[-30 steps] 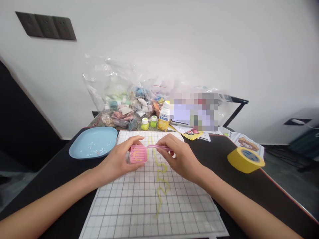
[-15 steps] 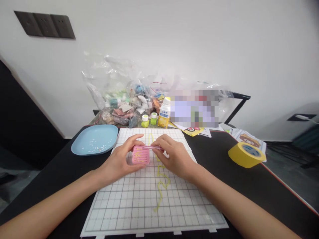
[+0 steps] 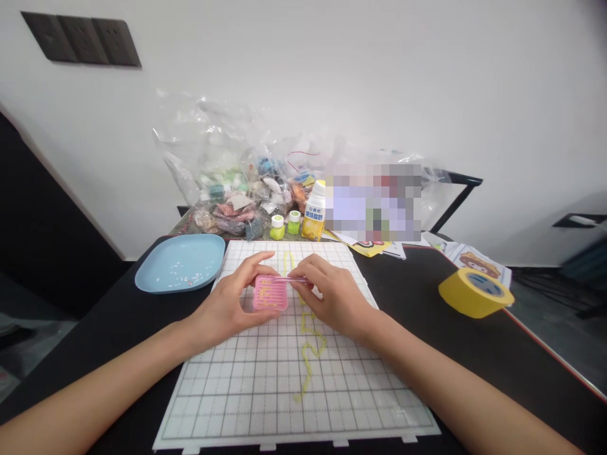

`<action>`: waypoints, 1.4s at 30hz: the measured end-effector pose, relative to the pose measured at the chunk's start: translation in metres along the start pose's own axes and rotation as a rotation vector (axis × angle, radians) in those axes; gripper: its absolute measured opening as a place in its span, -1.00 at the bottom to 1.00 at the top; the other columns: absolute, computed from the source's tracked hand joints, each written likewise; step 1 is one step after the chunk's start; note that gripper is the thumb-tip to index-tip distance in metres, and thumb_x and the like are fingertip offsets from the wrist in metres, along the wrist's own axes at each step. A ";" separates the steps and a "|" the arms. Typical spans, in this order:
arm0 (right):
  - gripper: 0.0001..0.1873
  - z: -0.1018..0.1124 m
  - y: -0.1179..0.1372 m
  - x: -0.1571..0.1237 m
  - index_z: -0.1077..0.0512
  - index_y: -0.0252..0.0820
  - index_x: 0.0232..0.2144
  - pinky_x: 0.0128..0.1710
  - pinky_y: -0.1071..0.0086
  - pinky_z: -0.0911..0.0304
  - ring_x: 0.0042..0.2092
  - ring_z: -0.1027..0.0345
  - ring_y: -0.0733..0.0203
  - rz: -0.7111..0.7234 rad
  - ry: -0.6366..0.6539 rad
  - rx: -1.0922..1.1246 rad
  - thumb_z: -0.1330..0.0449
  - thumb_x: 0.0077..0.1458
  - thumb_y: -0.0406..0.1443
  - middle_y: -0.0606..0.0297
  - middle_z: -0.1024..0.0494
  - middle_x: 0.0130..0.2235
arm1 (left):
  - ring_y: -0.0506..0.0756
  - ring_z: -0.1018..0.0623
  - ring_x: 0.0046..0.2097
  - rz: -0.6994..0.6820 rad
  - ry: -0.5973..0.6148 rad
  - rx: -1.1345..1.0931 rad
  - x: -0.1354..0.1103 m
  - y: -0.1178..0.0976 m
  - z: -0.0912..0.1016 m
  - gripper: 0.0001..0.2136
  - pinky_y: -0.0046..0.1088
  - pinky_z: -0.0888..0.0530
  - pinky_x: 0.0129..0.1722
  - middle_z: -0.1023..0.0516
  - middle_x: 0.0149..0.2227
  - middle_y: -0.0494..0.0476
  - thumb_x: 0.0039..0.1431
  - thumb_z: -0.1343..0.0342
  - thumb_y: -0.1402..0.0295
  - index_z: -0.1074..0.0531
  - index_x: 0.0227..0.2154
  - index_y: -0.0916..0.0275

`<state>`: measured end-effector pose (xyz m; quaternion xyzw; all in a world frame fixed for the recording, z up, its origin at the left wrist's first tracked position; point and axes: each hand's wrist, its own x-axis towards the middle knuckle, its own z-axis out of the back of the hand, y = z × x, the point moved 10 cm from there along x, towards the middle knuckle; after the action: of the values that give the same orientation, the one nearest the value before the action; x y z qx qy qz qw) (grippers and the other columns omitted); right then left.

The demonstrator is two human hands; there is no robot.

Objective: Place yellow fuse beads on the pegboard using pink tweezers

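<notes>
My left hand (image 3: pixel 227 297) grips a small pink ridged tray (image 3: pixel 270 293) by its edges, thumb below and fingers above. Tiny yellow bits lie in the tray's grooves, mostly on its left side. In my right hand (image 3: pixel 332 294), fingers pinch a thin, pale pink stick-like tool (image 3: pixel 294 279), perhaps tweezers; its tip reaches over the tray's upper right edge. Both hands hover over a white gridded board (image 3: pixel 237 392). A wavy yellow-green line (image 3: pixel 307 366) runs down the board, partly hidden behind my right hand.
A blue plate (image 3: pixel 147 268) with small white bits is at left. Behind the board stand two little jars (image 3: pixel 277 229) with yellow-green contents, a yogurt bottle (image 3: pixel 313 215) and clear bags (image 3: pixel 227 196) of coloured pieces. A yellow tape roll (image 3: pixel 467 300) and printed papers (image 3: pixel 493 260) are at right.
The view has shifted slightly. Both hands keep their grips, and the tool's tip stays at the tray's upper edge.
</notes>
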<state>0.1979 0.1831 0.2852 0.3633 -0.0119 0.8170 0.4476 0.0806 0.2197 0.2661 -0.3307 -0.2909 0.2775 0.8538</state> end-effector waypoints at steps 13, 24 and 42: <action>-0.87 0.013 -0.015 -0.013 -0.44 -0.22 -0.29 -0.50 0.48 -0.21 -0.41 -0.34 0.34 -0.005 -0.007 -0.002 -0.09 0.26 -0.33 0.25 -0.50 -0.33 | 0.21 -0.39 0.09 -0.180 0.131 0.356 -0.005 -0.008 0.003 -0.61 -0.13 -0.38 0.09 -0.33 0.09 0.21 0.33 -0.01 0.38 -0.19 0.19 0.11; -0.87 0.008 -0.019 -0.016 -0.50 -0.19 -0.23 -0.51 0.47 -0.23 -0.42 -0.35 0.36 0.015 -0.027 0.046 -0.14 0.22 -0.38 0.28 -0.50 -0.34 | 0.18 -0.39 -0.07 -0.262 0.222 0.437 -0.009 -0.012 -0.008 -0.66 -0.19 -0.46 -0.08 -0.30 -0.01 0.25 0.32 0.12 0.55 -0.31 0.09 0.14; -0.86 0.003 -0.014 -0.016 -0.49 -0.23 -0.22 -0.48 0.43 -0.26 -0.40 -0.35 0.32 0.014 0.016 0.042 -0.13 0.23 -0.39 0.25 -0.49 -0.33 | 0.24 -0.36 -0.10 -0.303 0.228 0.481 -0.011 -0.014 -0.012 -0.66 -0.10 -0.46 -0.15 -0.32 -0.09 0.25 0.30 0.08 0.57 -0.40 0.03 0.13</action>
<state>0.2149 0.1787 0.2734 0.3660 0.0063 0.8230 0.4344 0.0848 0.1984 0.2658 -0.1011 -0.1651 0.1687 0.9665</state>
